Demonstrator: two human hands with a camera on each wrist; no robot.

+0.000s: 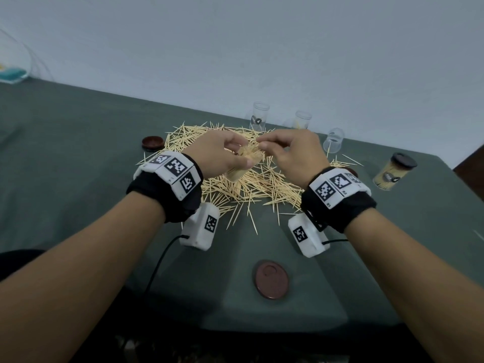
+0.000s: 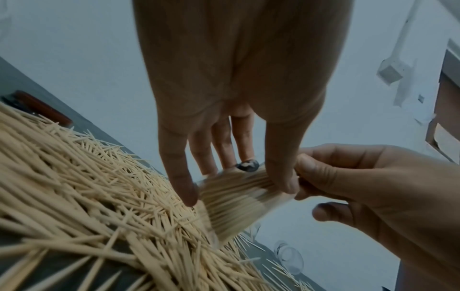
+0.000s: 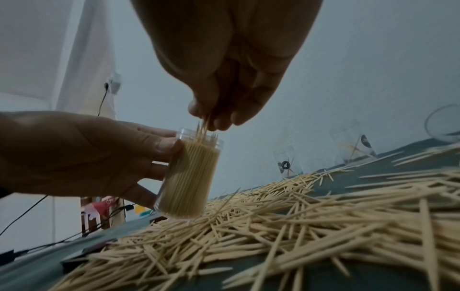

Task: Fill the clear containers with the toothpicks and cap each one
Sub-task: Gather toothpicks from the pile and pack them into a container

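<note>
Right wrist view alone shows the clear container point(image 3: 187, 177) packed full, uncapped, long axis near upright, mouth up and tilted slightly, above the toothpick pile point(image 3: 286, 226) on the worktop point(image 1: 78, 153). Left hand point(image 3: 82, 153) grips its side; right hand point(image 3: 219, 78) pinches toothpicks at its mouth.

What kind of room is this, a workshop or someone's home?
Hard to tell; probably a plain indoor room. A green-covered table stands against a bare white wall, with a wall socket and trailing cables.
</note>
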